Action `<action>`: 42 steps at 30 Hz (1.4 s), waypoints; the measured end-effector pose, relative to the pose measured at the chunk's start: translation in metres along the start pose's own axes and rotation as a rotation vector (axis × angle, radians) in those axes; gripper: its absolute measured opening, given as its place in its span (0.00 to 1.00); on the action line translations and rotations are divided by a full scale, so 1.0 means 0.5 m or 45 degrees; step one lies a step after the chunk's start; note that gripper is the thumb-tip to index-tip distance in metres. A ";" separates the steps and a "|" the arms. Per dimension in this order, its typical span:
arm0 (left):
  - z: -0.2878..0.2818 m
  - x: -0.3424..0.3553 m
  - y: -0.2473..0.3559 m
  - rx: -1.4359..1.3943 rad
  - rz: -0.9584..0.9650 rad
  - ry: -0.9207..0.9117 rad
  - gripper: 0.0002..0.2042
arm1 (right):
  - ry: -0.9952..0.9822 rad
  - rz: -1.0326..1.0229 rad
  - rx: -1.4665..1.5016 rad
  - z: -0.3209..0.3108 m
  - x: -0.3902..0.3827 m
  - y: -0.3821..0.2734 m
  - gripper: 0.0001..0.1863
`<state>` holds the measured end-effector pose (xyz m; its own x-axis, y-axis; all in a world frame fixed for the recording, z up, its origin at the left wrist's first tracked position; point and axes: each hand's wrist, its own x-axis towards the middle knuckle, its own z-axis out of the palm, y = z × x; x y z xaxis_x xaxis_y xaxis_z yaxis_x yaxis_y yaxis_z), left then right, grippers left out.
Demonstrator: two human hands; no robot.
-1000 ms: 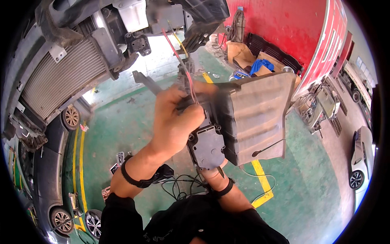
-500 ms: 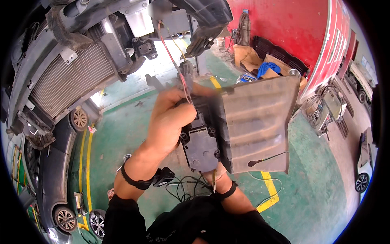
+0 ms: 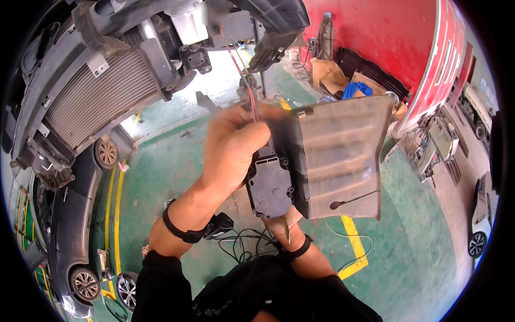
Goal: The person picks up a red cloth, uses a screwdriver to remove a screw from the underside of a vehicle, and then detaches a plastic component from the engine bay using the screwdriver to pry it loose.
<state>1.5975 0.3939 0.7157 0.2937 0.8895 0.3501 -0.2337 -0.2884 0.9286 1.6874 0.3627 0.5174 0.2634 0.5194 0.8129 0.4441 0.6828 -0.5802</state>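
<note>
A black boxy plastic unit (image 3: 272, 187) with a flat cover and screw points hangs in front of me. Beside it, and seemingly joined to it, is a ribbed grey-brown plastic panel (image 3: 343, 155). My left hand (image 3: 233, 145) is closed at the unit's upper end, thumb over the red wires (image 3: 251, 95) where they come down to it; its fingertips are hidden. From below, my right hand (image 3: 287, 228) grips the unit, most of its fingers out of sight behind. A thin yellowish pointed piece (image 3: 286, 228) sticks down by that hand's palm.
A raised vehicle front with a finned radiator (image 3: 102, 91) fills the upper left. A dark car (image 3: 72, 220) stands left; black cables (image 3: 247, 244) lie on the green floor near me. Cardboard boxes (image 3: 328, 75) and a blue cloth (image 3: 357, 89) sit by the red wall.
My left hand has shifted slightly right along with the wires. The unit's lower end has risen a little, with the right hand and the panel's lower edge moving up too.
</note>
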 end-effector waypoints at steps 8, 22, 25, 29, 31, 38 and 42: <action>-0.020 0.005 0.001 0.076 -0.049 0.121 0.22 | -0.005 -0.035 -0.061 -0.002 -0.014 -0.008 0.19; -0.047 -0.008 -0.006 -0.101 -0.059 0.074 0.18 | 0.047 -0.202 -0.085 0.005 -0.003 -0.023 0.23; -0.058 -0.006 -0.011 -0.129 -0.062 0.029 0.20 | 0.098 -0.247 -0.051 0.003 0.006 -0.024 0.25; -0.075 -0.008 -0.022 -0.071 0.083 -0.058 0.29 | 0.171 -0.099 0.070 0.005 0.017 -0.032 0.28; -0.079 -0.017 -0.030 -0.020 0.169 -0.035 0.33 | 0.215 -0.118 0.013 0.002 0.017 -0.040 0.29; -0.112 -0.033 -0.047 -0.129 0.015 -0.167 0.41 | 0.142 -0.159 -0.172 -0.032 0.013 -0.076 0.26; -0.130 -0.029 -0.051 -0.296 -0.009 -0.226 0.35 | 0.134 -0.020 -0.215 -0.041 0.020 -0.081 0.17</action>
<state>1.5392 0.4114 0.6789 0.4489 0.8093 0.3788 -0.4311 -0.1751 0.8851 1.6894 0.3299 0.5502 0.3392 0.4469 0.8278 0.5838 0.5899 -0.5578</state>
